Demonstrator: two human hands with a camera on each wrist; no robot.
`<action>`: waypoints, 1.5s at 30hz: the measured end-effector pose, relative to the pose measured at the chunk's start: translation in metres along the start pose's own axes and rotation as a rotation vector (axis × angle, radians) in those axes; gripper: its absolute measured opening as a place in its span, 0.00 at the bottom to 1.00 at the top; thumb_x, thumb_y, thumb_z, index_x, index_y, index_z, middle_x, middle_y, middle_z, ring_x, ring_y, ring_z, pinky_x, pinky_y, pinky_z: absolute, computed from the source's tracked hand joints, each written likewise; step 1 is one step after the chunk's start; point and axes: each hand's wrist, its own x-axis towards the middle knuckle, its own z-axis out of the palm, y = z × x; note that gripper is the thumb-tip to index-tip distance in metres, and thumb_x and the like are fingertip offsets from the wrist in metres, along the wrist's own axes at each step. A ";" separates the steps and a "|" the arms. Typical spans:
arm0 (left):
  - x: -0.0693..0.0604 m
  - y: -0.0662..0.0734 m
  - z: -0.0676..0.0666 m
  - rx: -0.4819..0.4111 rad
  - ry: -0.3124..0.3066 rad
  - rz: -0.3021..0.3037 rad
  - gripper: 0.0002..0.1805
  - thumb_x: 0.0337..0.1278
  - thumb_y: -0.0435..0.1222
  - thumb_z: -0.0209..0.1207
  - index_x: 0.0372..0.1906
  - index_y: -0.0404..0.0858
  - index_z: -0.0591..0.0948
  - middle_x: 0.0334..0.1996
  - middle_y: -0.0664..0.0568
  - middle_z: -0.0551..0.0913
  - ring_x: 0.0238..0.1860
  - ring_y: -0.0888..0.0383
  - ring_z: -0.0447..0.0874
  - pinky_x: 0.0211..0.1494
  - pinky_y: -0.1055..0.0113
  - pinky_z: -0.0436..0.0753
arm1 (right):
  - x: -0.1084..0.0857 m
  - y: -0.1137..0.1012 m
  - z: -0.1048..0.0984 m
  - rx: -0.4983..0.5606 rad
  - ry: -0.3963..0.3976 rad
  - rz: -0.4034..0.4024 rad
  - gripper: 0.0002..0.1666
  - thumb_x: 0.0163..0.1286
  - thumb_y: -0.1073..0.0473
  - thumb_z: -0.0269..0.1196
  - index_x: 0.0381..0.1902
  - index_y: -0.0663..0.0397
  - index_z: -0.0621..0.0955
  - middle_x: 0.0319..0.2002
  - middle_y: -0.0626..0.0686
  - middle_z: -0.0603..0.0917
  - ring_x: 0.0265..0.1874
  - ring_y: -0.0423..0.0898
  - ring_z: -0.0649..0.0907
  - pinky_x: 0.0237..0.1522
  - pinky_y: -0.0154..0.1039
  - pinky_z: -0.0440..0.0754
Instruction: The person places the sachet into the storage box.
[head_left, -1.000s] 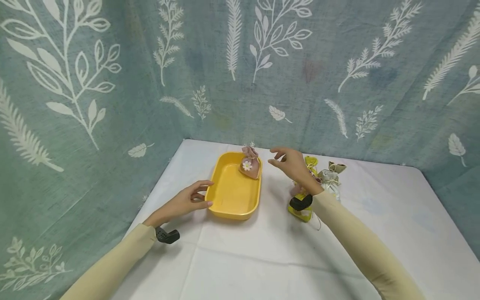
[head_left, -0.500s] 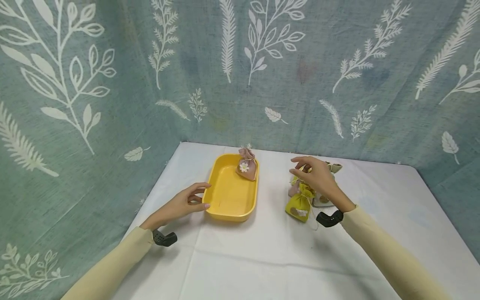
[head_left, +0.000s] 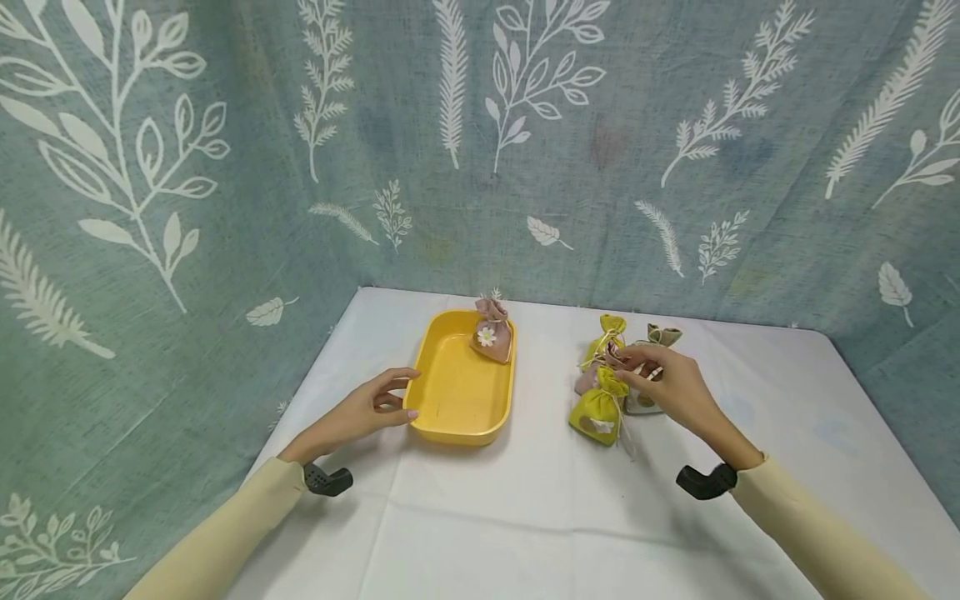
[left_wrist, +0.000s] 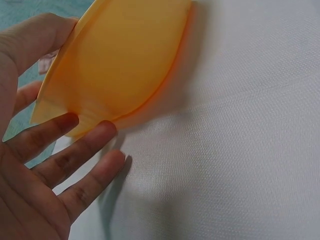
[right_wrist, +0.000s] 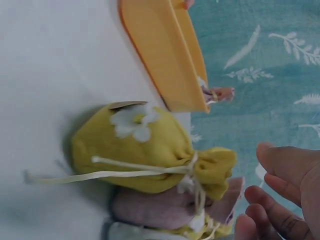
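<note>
My left hand (head_left: 367,408) holds the left rim of a yellow tray (head_left: 459,385); in the left wrist view its thumb is at the rim and fingertips touch the outer wall (left_wrist: 125,60). A pink drawstring pouch (head_left: 492,335) with a white flower leans in the tray's far right corner. My right hand (head_left: 667,379) hovers over a cluster of pouches, thumb and fingers apart beside the gathered neck of another pink pouch (right_wrist: 150,206). A yellow-green pouch (right_wrist: 135,150) lies in front of it, flower showing. The right wrist view shows nothing between the fingers.
Behind the pink pouch sits another yellow-green pouch (head_left: 611,325). A greyish pouch with an olive neck (head_left: 663,336) is at the cluster's right, partly hidden by my right hand. White cloth covers the table (head_left: 480,517); a leaf-patterned curtain (head_left: 420,150) hangs behind and at left.
My right hand has moved right and down, from beside the tray to the pouch cluster, uncovering the front yellow-green pouch. My left hand stays at the tray rim. The view has shifted slightly.
</note>
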 end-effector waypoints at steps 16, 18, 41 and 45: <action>0.002 -0.003 -0.001 0.005 -0.002 -0.004 0.40 0.61 0.53 0.71 0.76 0.58 0.66 0.73 0.47 0.69 0.62 0.48 0.78 0.67 0.45 0.75 | -0.035 0.016 0.005 -0.001 0.013 0.081 0.23 0.70 0.53 0.72 0.59 0.55 0.84 0.38 0.48 0.87 0.33 0.43 0.83 0.31 0.37 0.82; 0.002 -0.002 -0.001 0.003 0.001 -0.007 0.41 0.60 0.53 0.71 0.76 0.58 0.66 0.73 0.47 0.69 0.62 0.49 0.78 0.67 0.45 0.75 | -0.036 0.018 0.008 0.006 0.008 0.097 0.23 0.70 0.52 0.72 0.58 0.56 0.84 0.38 0.48 0.88 0.33 0.43 0.83 0.31 0.38 0.82; 0.001 -0.004 -0.002 -0.012 -0.007 0.007 0.39 0.63 0.51 0.70 0.75 0.59 0.66 0.72 0.45 0.69 0.61 0.48 0.78 0.63 0.50 0.78 | -0.035 0.030 0.051 0.120 -0.059 0.176 0.30 0.68 0.36 0.68 0.52 0.55 0.87 0.39 0.49 0.87 0.38 0.44 0.84 0.39 0.45 0.84; 0.001 -0.003 -0.002 -0.005 -0.007 0.006 0.39 0.62 0.51 0.70 0.76 0.59 0.66 0.72 0.46 0.69 0.61 0.49 0.78 0.65 0.49 0.77 | -0.032 0.030 0.054 0.173 -0.040 0.203 0.25 0.69 0.35 0.67 0.45 0.50 0.88 0.36 0.50 0.85 0.34 0.47 0.82 0.35 0.44 0.81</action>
